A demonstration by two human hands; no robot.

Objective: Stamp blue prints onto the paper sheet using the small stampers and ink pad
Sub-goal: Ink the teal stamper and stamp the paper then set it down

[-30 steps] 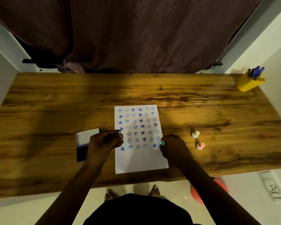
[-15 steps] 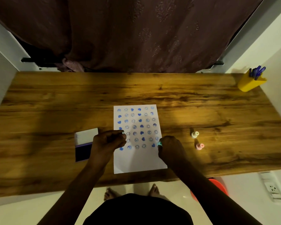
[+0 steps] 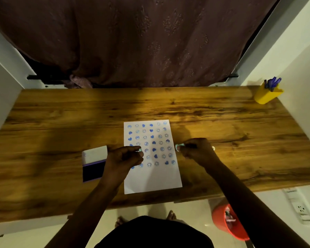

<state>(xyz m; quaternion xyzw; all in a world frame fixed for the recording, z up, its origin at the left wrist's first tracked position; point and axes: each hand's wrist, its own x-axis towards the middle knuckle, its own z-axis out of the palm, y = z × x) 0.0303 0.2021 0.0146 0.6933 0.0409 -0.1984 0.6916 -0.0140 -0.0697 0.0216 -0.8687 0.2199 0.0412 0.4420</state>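
Observation:
A white paper sheet (image 3: 156,178) lies on the wooden table (image 3: 61,126), its upper part covered with rows of blue hearts and smiley prints. My left hand (image 3: 122,158) rests over the sheet's left edge, fingers closed on a small pale green stamper (image 3: 140,150). My right hand (image 3: 197,151) hovers just off the sheet's right edge, pinching a small teal stamper (image 3: 179,146). The open ink pad (image 3: 94,163), white lid up and dark blue pad below, sits left of my left hand.
A yellow cup of blue pens (image 3: 267,93) stands at the table's far right corner. A tip of another small stamper (image 3: 213,148) peeks out behind my right hand. A red bucket (image 3: 227,222) stands on the floor below the table's front edge.
My right hand lifted the teal stamper off the sheet's lower right prints and moved up and to the right, covering the loose stampers. My left hand stayed at the sheet's left edge.

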